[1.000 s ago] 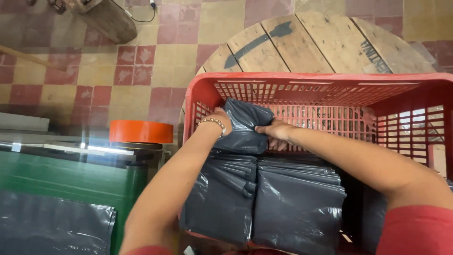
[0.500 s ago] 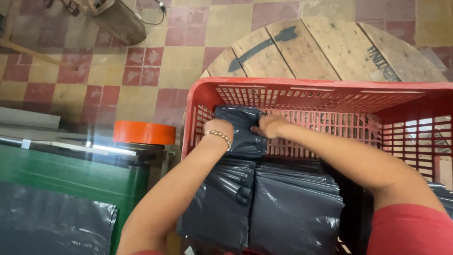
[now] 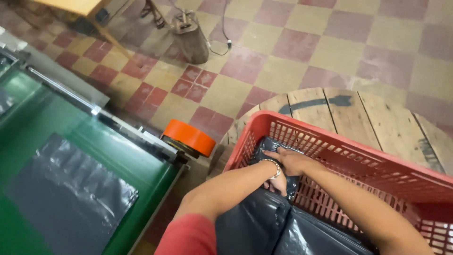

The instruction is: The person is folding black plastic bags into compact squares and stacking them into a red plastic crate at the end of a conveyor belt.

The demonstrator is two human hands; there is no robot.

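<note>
I have both hands down in the near corner of the red slotted plastic crate [image 3: 358,156], which sits on the round wooden plank tabletop [image 3: 377,113]. My left hand [image 3: 278,182], with a beaded bracelet at the wrist, is pressed onto the stack of dark grey plastic bags [image 3: 264,222] that fills the crate's near side; its fingers are curled down on the top bag, though I cannot tell whether they grip it or only push. My right hand [image 3: 292,160] lies across just above it, fingers [image 3: 271,153] stretched flat toward the crate's left wall, resting on the folded bag end [image 3: 264,144] that stands against the corner. There is very little room here: the hands touch each other and the crate's rim and lattice wall stand close on two sides. Outside the left wall, an orange roll of tape [image 3: 188,137] sits near the edge of a green machine bed [image 3: 108,146], where another dark grey plastic bag [image 3: 66,189] lies flat. Beyond is chequered tile floor [image 3: 330,42].
</note>
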